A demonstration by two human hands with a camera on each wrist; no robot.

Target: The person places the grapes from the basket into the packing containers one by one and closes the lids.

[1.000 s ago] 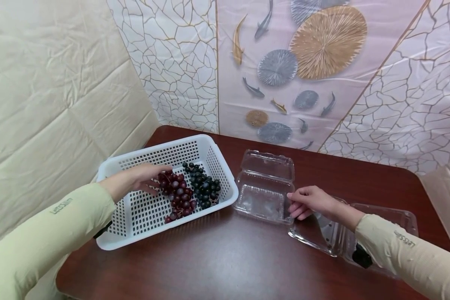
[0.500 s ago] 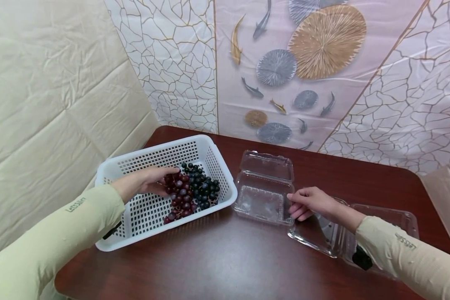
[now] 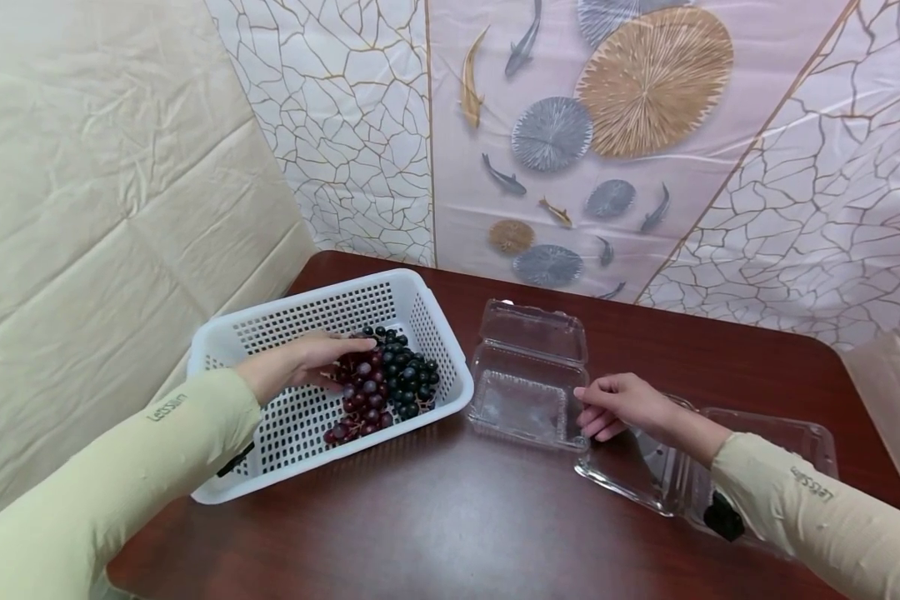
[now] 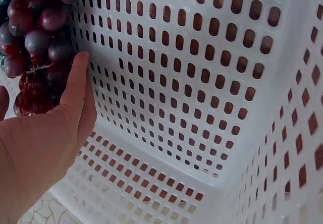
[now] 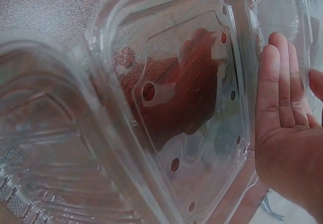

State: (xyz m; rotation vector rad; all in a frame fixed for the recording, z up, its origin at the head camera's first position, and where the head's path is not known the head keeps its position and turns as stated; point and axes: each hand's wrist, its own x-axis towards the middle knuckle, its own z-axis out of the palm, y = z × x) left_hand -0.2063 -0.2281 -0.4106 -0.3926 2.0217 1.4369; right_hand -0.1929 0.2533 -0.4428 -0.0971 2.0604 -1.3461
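Observation:
My left hand (image 3: 318, 354) reaches into the white perforated basket (image 3: 461, 387) and grips the upper end of a bunch of red grapes (image 3: 363, 396). Its thumb lies over the top while its fingers run down the bunch's side; in the left wrist view, the fingers (image 4: 75, 90) lie right against the grapes (image 4: 38, 42). A bunch of dark grapes (image 3: 411, 379) lies just to the right, inside the same basket. My right hand (image 3: 615, 404) pinches the right edge of an open clear plastic clamshell box (image 3: 525, 408). The right wrist view shows its fingers (image 5: 271, 82) nearly straight at that edge.
A second open clear clamshell box (image 5: 176, 108), with vent holes, lies under and beside the right forearm. Both boxes and the basket stand on a dark red-brown table (image 3: 457, 525). Patterned cloth (image 3: 345, 125) hangs behind the table.
My left hand has moved rightward over the red grapes and closed around their upper end. The right hand and the clear boxes have stayed put.

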